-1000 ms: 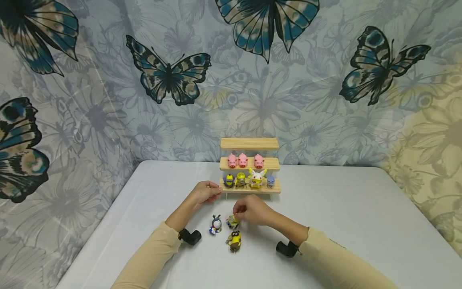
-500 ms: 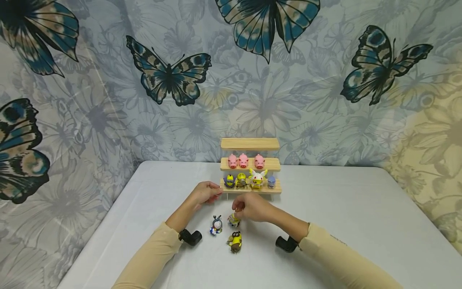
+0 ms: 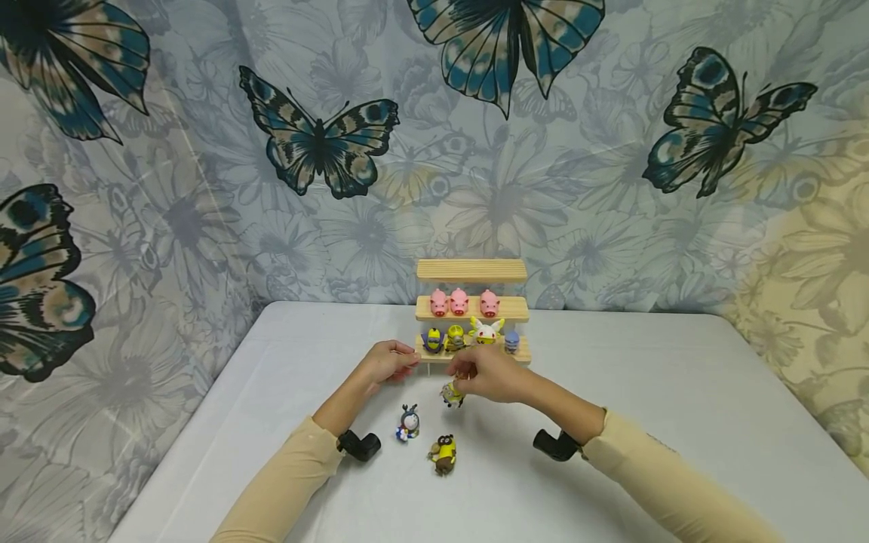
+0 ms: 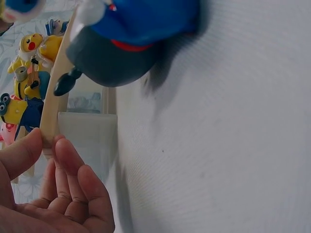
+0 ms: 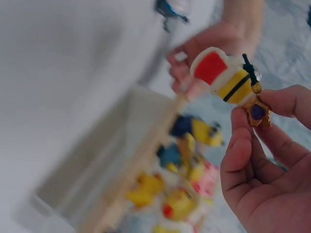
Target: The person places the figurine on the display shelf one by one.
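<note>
My right hand holds a small yellow minion figure off the table, in front of the wooden display shelf. In the right wrist view, thumb and fingers pinch its gold crown, and the red-and-white cape hangs away from them. My left hand pinches the left end of the shelf's lowest tier between thumb and forefinger, the other fingers loosely bent. On the white table lie a grey-hooded figure and a yellow-and-brown minion figure.
Three pink pig figures stand on the middle tier. Several figures, among them a purple-caped minion and a white-eared yellow figure, fill the lowest tier. Behind the table hangs a butterfly-patterned cloth.
My right hand has lifted the crowned minion figure from beside the other two figures and carried it forward and slightly right, nearer the shelf. The left hand keeps its hold.
</note>
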{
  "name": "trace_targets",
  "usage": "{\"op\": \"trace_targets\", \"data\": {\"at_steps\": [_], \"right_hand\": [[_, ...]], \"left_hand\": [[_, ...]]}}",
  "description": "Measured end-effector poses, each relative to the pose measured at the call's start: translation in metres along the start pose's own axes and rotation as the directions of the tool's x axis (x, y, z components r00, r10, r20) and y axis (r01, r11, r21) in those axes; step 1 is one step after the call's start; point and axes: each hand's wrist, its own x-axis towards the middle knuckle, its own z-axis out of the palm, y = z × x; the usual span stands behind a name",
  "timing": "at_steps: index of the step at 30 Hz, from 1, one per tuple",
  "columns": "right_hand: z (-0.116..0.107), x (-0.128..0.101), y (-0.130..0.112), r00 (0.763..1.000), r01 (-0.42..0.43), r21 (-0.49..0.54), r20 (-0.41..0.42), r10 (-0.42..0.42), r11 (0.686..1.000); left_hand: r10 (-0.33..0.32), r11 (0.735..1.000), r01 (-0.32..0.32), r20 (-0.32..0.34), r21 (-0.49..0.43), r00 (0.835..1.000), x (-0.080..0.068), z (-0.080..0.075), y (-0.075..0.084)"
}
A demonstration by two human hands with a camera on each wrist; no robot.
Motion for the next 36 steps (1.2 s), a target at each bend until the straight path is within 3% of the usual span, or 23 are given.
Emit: {"op": "trace_targets", "data": {"at_steps": [9,16,28,32,36], "right_hand": [[-0.043,-0.002,-0.006,0.989,0.088,-0.060,-0.110,-0.094,0.994],[-0.064,0.004,-0.010,0.988,0.134,-0.145,-0.063,-0.144,0.980],[-0.092,0.025,-0.023,0.947,0.286,-0.389,-0.025,-0.320,0.876],[-0.100,0.032,-0.024,0.951,0.263,-0.432,-0.037,-0.308,0.863],[-0.108,0.041,-0.024,0.964,0.218,-0.423,-0.047,-0.262,0.880]], "left_hand": [[0.000,1.000,0.000,-0.003,-0.007,1.000,-0.007,0.000,0.004],[-0.004,1.000,0.003,-0.011,-0.018,1.000,-0.003,-0.001,0.001],[-0.006,1.000,0.006,-0.007,-0.025,1.000,-0.003,-0.001,0.002],[-0.005,1.000,0.005,-0.005,-0.013,1.000,-0.003,-0.001,0.002],[0.001,1.000,-0.001,-0.001,-0.012,1.000,-0.002,0.000,0.002]]}}
